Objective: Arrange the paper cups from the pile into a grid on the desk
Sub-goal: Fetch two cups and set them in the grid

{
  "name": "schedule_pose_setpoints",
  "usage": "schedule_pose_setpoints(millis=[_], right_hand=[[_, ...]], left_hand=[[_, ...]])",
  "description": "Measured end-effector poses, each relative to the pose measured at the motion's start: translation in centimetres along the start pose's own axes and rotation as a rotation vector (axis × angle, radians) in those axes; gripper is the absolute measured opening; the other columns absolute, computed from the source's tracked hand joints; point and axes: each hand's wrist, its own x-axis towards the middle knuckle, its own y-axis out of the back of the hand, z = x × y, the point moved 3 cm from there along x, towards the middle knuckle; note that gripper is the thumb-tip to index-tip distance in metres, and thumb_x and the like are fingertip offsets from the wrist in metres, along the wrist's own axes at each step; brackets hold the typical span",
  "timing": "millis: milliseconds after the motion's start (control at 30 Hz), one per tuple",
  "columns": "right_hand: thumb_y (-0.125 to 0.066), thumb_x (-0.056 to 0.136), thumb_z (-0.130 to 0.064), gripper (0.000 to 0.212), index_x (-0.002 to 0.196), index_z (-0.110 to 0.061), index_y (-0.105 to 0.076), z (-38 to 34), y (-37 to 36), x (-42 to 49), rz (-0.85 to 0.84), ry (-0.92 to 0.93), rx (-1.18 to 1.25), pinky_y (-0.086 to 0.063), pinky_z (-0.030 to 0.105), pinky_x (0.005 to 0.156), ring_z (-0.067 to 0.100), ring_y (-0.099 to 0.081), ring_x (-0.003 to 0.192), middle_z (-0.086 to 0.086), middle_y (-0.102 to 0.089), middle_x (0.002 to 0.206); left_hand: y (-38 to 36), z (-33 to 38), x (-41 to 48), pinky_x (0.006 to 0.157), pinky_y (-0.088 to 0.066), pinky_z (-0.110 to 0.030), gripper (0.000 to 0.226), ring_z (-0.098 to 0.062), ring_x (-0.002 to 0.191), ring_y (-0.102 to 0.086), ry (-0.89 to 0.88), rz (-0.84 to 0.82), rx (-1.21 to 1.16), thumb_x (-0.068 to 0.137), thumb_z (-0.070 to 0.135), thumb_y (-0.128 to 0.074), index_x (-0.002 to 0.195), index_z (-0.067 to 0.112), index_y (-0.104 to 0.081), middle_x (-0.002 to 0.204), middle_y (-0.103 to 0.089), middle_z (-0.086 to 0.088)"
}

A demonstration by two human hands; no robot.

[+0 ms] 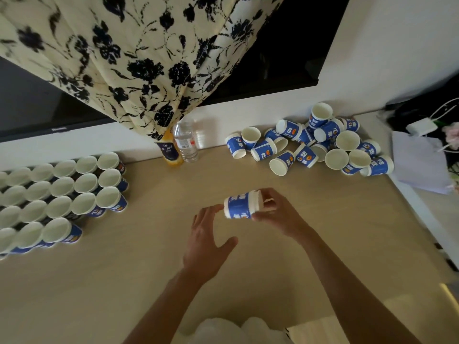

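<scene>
The right hand (275, 214) has its fingers and thumb curled round the wide end of a blue paper cup (239, 206), held on its side above the desk (149, 274). The left hand (206, 244) is open with fingers spread, its fingertips just beside the cup's small end. Off to the left the grid (62, 194) of cups stands in neat rows, and the pile (323, 142) lies at the back right.

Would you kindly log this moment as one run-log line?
right hand grips held cup sideways | left hand open beside it | grid: desk left | pile: back right
</scene>
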Motion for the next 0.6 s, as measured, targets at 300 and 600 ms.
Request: schedule_pose_setpoints(millis=[300,600], right_hand=[[-0.082,0.062,-0.04,0.07,0.127,-0.025,-0.061,-7.0,-7.1,-5.1,-0.203,0.157,0.174,-0.054,0.032,0.087,0.014,-0.064,0.109,-0.003,-0.066,0.121],[-0.079,0.067,-0.047,0.069,0.125,-0.012,-0.063,-10.7,-16.0,-4.3,-0.14,0.17,0.349,-0.053,0.036,0.09,0.025,-0.066,0.113,0.01,-0.07,0.122]], left_hand=[[4.3,-3.1,-2.2,0.099,-0.045,-0.035,0.071,-0.008,0.102,-0.06,-0.102,0.09,0.064,0.068,0.044,-0.081,0.131,0.027,-0.053,0.118,-0.063,0.014],[9.6,-7.4,-4.9,0.087,-0.053,-0.044,0.059,-0.003,0.092,-0.066,0.063,0.251,-0.199,0.068,0.046,-0.081,0.119,0.046,-0.052,0.104,-0.067,0.023]])
